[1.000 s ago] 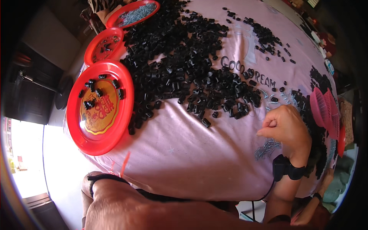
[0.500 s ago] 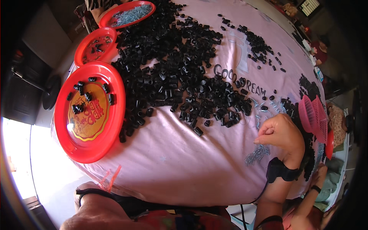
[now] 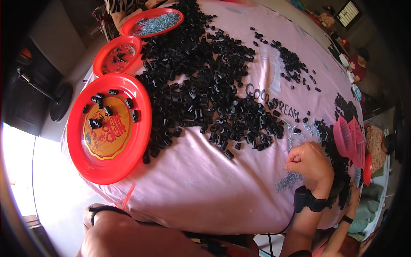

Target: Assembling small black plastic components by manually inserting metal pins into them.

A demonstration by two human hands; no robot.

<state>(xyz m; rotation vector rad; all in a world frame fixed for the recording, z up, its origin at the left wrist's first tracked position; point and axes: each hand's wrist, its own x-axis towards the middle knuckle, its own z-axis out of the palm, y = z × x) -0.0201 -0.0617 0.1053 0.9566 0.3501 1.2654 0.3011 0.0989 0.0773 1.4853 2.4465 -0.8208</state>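
Observation:
My right hand [image 3: 309, 162] is above the cloth at the right, thumb and forefinger pinched together. Anything between those fingertips is too small or hidden to make out. Below it and just beyond lie loose silvery screws [image 3: 289, 182]. Low on the left, by the table's near edge, my left arm [image 3: 128, 233] comes in with a black band; its hand is almost wholly out of sight and its fingers do not show. Beyond that arm, a large red plate [image 3: 143, 141] carries several small black plastic fittings [image 3: 108, 111].
A broad heap of black fittings [image 3: 192, 94] covers the table's middle. Two smaller red plates stand behind, one with screws [image 3: 158, 23]. Pink mesh baskets [image 3: 349, 137] stand right. Another person's hand [image 3: 354, 195] reaches to the right-hand pile. Pink cloth [image 3: 192, 184] covers the table.
The view has shifted, so the plates and heap appear further right. My right hand stays pinched over nearly the same spot. My left arm lies further right in the picture.

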